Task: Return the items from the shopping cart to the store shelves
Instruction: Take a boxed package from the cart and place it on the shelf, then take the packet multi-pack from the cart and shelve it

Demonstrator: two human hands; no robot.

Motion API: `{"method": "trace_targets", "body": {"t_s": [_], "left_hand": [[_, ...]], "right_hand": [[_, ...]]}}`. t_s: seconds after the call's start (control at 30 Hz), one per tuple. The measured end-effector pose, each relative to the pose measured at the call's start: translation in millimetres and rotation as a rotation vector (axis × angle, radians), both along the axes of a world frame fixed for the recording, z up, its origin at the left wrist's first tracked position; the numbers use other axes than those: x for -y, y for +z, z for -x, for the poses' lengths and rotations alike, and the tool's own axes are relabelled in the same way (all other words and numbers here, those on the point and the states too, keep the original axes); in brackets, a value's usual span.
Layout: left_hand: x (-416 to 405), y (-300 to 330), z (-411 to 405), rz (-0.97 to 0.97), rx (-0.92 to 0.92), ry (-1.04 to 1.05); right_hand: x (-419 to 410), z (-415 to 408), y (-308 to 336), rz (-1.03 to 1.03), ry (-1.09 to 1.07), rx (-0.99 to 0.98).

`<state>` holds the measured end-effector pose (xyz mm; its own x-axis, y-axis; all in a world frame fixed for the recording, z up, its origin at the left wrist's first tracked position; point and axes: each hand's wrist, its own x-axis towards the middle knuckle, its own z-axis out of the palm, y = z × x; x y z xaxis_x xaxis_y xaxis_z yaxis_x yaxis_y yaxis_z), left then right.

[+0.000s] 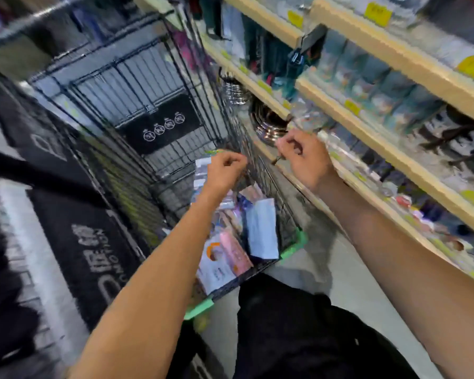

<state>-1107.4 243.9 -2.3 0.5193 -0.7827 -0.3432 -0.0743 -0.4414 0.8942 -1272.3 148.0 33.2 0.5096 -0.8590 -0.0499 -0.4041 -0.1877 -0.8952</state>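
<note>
The view is motion-blurred. The black wire shopping cart [137, 149] with green corner guards stands in front of me. Several packets lie at its near end, among them a white one with an orange mark [216, 266], a pink one [234, 251] and a pale blue-white one [262, 228]. My left hand [225, 172] hovers over the cart with curled fingers, and a thin green-yellow item [214, 151] sticks out at its fingertips. My right hand [305, 160] is beside the cart's right wall, near the shelf edge [348, 176], and pinches a small brown item [278, 160].
Wooden-edged store shelves [394, 58] with yellow price tags run along the right, stocked with boxed goods, stacked metal bowls [268, 127] and small items. A dark printed floor mat [88, 250] lies at the left. My dark trousers [298, 329] are below the cart.
</note>
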Motion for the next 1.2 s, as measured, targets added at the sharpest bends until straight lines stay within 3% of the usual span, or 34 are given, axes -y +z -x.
{"method": "trace_targets", "body": {"t_s": [0.23,0.37,0.5,0.8,0.9,0.97,1.1,1.2], "left_hand": [[-157,-97,-41,-0.574,-0.108,0.078],[-195,-130,-46,-0.669,-0.118,0.085],[-211,-142,-47,-0.725,-0.152,0.057],[-195,-161,-45,-0.974,0.324,-0.345],[-192,-164,-40,-0.984,0.376,-0.350],[-193,-173,-41,-0.918,0.297,-0.216],[-188,-184,-47,-0.674,-0.109,-0.085],[-180,-191,-47,-0.558,-0.270,0.089]], "right_hand": [[-93,-33,-73,-0.181,0.384,-0.360],[-125,-47,-107,-0.254,0.505,-0.592],[-137,-46,-121,-0.098,0.476,-0.722],[-126,-62,-127,-0.060,0.549,-0.847],[-125,-64,-128,-0.066,0.591,-0.876],[-125,-66,-127,-0.090,0.619,-0.887],[-126,-68,-130,-0.121,0.641,-0.908],[-124,-66,-130,-0.119,0.614,-0.900]]}}
